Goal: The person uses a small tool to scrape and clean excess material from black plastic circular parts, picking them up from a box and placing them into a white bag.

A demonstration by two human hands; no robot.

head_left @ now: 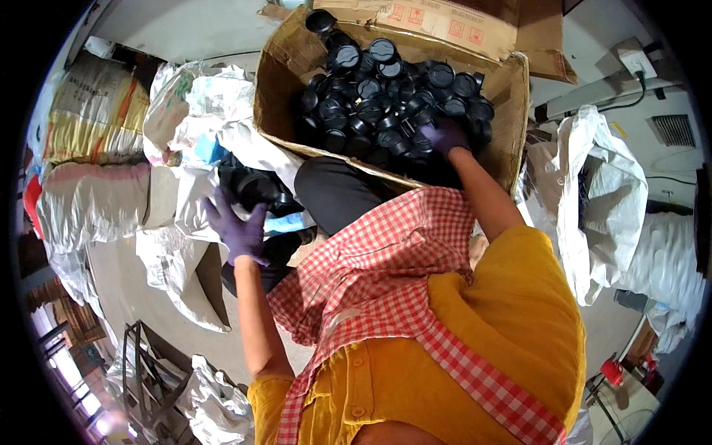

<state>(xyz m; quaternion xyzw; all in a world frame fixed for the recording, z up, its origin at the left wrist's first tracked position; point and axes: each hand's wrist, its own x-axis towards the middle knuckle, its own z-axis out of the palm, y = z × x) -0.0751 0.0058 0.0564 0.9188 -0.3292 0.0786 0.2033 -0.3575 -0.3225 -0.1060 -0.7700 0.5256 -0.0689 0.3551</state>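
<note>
- Step in hand, as judged: picking among the caps (382,50), black and round, heaped loose inside the box (513,111), which is brown cardboard with its top uncovered.
- Next move, as judged: it calls for the right fingers (432,132) to close securely around a single cap and lift it past the box wall without dragging its neighbours.
- Right hand (449,138): purple-gloved, reaching inside the box, right of its middle. Caps surround the fingers, which are partly hidden; whether they grip one cannot be told.
- Left hand (241,233): purple-gloved, outside the box, near its lower left corner. Its fingers are spread, with nothing visible between them.
- Black parts (259,191): at the mouth of a white sack (194,204), left of the box and just beside the left fingertips; contact is unclear.
- Pale bag (612,185): right of the box, well apart from the left hand.
</note>
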